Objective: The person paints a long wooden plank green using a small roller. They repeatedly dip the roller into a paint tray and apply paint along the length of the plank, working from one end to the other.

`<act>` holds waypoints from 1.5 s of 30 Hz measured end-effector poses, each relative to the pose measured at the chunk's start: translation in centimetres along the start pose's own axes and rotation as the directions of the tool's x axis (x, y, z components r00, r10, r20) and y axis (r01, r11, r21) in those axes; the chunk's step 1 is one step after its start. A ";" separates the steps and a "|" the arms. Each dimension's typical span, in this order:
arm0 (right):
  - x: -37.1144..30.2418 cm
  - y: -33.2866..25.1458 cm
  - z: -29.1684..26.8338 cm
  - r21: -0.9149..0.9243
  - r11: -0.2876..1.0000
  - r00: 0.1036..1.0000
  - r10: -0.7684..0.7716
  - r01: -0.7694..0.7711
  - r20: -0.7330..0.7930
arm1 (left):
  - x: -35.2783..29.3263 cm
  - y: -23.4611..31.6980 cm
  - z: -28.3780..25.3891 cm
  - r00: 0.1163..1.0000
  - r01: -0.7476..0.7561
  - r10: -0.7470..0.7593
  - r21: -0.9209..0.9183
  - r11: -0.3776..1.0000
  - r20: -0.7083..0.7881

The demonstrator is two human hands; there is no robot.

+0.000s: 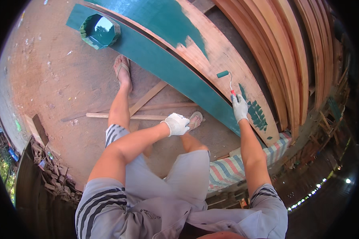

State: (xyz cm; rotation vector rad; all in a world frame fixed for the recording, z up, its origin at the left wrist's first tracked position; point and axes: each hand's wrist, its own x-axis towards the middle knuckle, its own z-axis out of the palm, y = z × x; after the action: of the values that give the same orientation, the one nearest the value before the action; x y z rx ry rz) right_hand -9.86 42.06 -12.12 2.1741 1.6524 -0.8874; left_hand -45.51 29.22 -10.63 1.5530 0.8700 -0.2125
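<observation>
My right hand [239, 108], in a white work glove, grips the red handle of a small paint roller [223, 74]. Its green sleeve is over a wide curved plank [229, 53]; whether it touches the wood I cannot tell. Teal paint coats the plank's far part, dabs of green mark its near end, and bare wood lies between. Beside it on the left runs a narrower board [169, 75], painted teal. An open faceted container [115, 33] with green paint stands on that board's far end. My left hand [177, 124], also gloved, is closed near my knee, with nothing visible in it.
Several unpainted curved boards [267, 44] are stacked on the right. A striped sheet [235, 169] lies below the planks' near end. Thin wooden strips [127, 116] cross on the dirt ground around my feet. Wood scraps [58, 179] are heaped at the lower left.
</observation>
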 end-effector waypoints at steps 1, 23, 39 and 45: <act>-2.0 0.4 0.0 0.050 0.998 0.999 -0.024 0.025 -0.027 | -0.3 1.8 0.9 0.997 0.024 -0.028 0.058 0.998 0.077; -9.1 -24.6 -7.5 -0.060 0.765 0.759 -0.645 0.642 -0.089 | -18.4 8.7 5.0 0.404 0.304 -0.591 -0.507 0.807 -0.698; 2.8 -62.8 10.4 -0.441 0.544 0.684 -0.674 0.714 0.277 | -24.7 1.6 9.8 0.166 -0.008 -0.941 -0.955 0.298 -0.295; 5.4 -58.0 6.8 0.165 0.859 0.815 -0.513 0.485 0.269 | -28.7 2.9 18.9 0.201 0.070 -0.974 -0.990 0.119 -0.103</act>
State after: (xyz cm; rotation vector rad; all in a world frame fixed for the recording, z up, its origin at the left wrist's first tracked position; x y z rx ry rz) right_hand -65.48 60.69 -12.19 1.5458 2.0820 -1.3796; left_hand -57.05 0.71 4.99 -0.0807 2.0663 0.4038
